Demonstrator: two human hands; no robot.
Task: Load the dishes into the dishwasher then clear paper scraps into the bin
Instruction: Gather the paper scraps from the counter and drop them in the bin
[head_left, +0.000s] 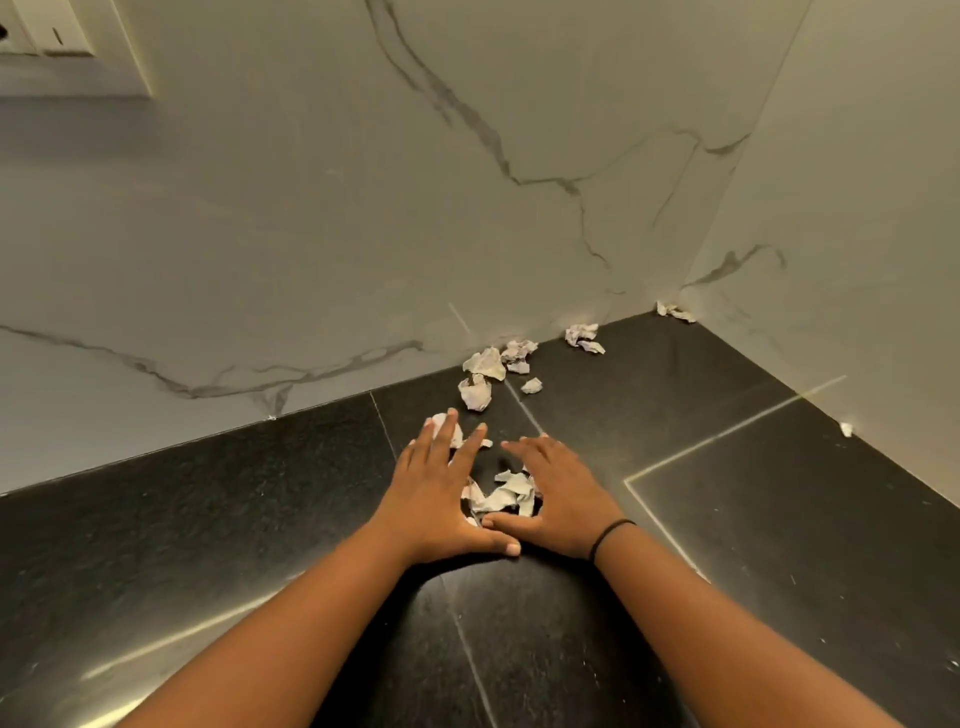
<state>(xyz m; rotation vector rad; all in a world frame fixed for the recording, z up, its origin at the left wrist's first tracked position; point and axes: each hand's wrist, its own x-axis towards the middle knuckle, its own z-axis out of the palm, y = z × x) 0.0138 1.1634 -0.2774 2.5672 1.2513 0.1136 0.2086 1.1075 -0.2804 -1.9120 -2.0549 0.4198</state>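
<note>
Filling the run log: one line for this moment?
phase: scrap clearing | left hand, right hand: flat, corralling paper scraps | more scraps beyond

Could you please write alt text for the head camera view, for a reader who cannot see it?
A left hand and right hand lie flat on a dark countertop, cupped around a small pile of paper scraps. More crumpled scraps trail toward the corner of the marble-patterned wall.

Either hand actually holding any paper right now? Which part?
Nothing is held. Left hand and right hand lie flat and open on the black counter, corralling a pile of paper scraps between them; no grip.
</note>
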